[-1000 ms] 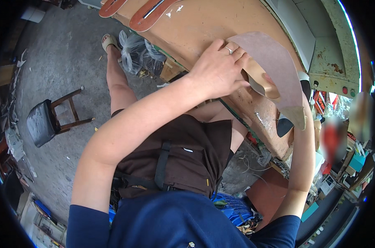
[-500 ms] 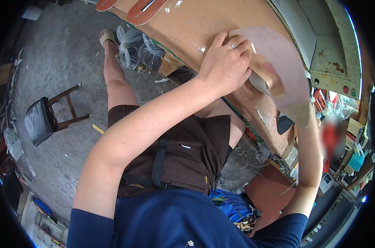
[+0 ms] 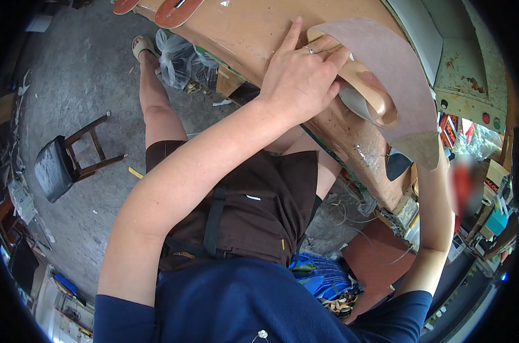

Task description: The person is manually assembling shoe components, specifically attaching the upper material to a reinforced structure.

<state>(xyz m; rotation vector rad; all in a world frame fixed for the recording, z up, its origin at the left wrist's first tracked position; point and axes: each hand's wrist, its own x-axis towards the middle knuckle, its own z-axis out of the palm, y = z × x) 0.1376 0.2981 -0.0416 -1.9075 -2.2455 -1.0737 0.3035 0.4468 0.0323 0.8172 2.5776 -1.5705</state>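
Note:
A large curved piece of pale grey-pink leather (image 3: pixel 379 48) hangs over the workbench (image 3: pixel 259 40) at the upper right. Along its near edge runs a bent tan strip (image 3: pixel 359 80), with a shiny curved surface below it. My left hand (image 3: pixel 302 77), a ring on one finger, lies on the left end of the leather. One finger stretches out past the edge; the others and the thumb close on the tan strip. My right forearm (image 3: pixel 436 211) rises on the right to the leather's lower corner. Behind that piece my right hand is hidden, fingers included.
Two reddish-brown sole-shaped pieces (image 3: pixel 178 11) lie on the bench's far left. Clear plastic bags (image 3: pixel 174 60) are on the floor beside it. A stool with a black seat (image 3: pixel 54 168) lies tipped over at left. A green metal cabinet (image 3: pixel 471 74) with buttons stands at right.
My left hand has moved slightly left, and one finger has straightened away from the others. The leather has shifted up a little and turned, showing more of its tan strip.

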